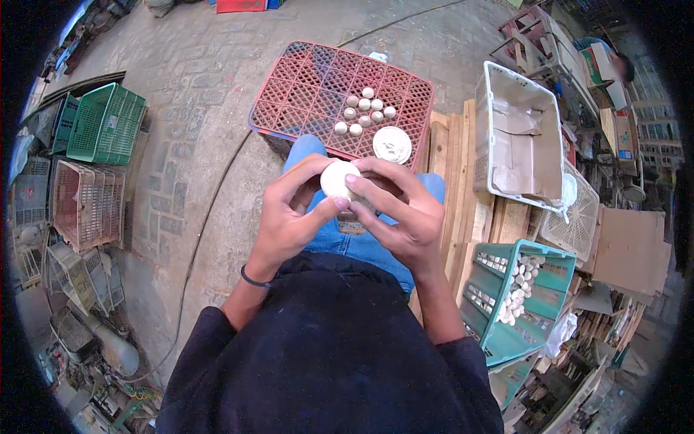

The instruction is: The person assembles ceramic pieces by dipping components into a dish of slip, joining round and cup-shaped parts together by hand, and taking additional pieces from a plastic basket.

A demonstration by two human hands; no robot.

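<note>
Above my lap, a smooth, round white piece (pixel 334 181) is held between both hands; its exact kind is unclear. My left hand (pixel 288 213) curls its fingers and thumb around the near and left sides. My right hand (pixel 406 213) grips from the right, its thumb pressed on the front of the piece. Just beyond the hands is an upturned red plastic crate (pixel 303 90). Several small whitish balls (pixel 364 104) lie on it in a loose cluster, and a round white dish-like container (pixel 392 145) sits at its near right corner.
To my right stand a teal crate (pixel 486 318) of small white pieces, a white crate (pixel 486 130) lined with cardboard, and wooden planks (pixel 455 192). On the left are a green crate (pixel 108 123) and a pinkish crate (pixel 90 202). A cable (pixel 206 246) runs along the paved floor.
</note>
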